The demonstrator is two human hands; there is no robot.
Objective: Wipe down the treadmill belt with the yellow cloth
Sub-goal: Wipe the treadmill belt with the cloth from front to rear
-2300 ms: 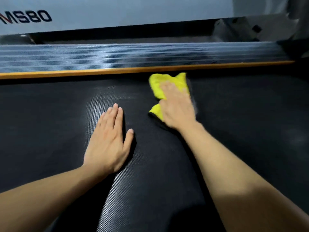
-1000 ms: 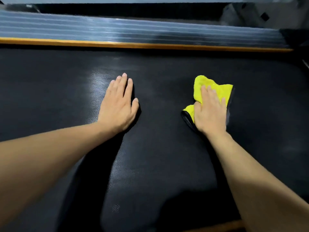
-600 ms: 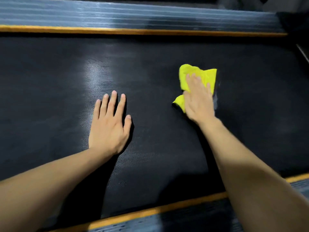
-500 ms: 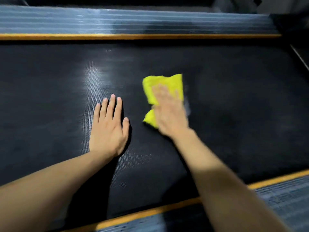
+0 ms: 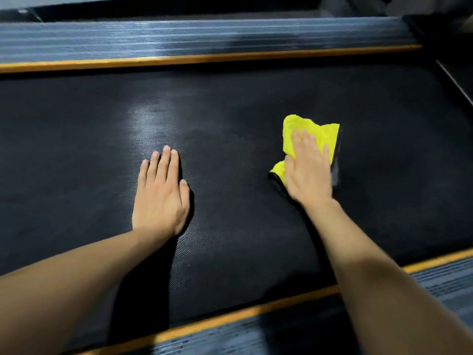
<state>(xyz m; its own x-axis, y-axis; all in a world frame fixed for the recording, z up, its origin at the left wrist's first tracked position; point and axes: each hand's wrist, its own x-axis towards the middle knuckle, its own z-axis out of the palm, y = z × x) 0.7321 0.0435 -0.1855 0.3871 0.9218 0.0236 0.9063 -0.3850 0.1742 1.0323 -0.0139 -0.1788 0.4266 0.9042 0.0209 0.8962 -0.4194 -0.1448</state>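
The black textured treadmill belt [image 5: 230, 119] fills the middle of the head view. A crumpled yellow cloth [image 5: 325, 135] with a dark edge lies on it, right of centre. My right hand [image 5: 307, 170] presses flat on the cloth with straight fingers, covering its near part. My left hand [image 5: 161, 196] rests flat on the bare belt to the left, fingers together and straight, holding nothing.
A ribbed grey side rail [image 5: 204, 37] with an orange strip [image 5: 204, 58] runs along the belt's far side. Another orange strip [image 5: 230, 317] and ribbed rail [image 5: 448, 280] border the near side. A pale sheen [image 5: 151, 124] marks the belt beyond my left hand.
My right hand has slid the cloth back to the right, away from my left hand, after a sweep to the left. My left hand stays flat in about the same spot.
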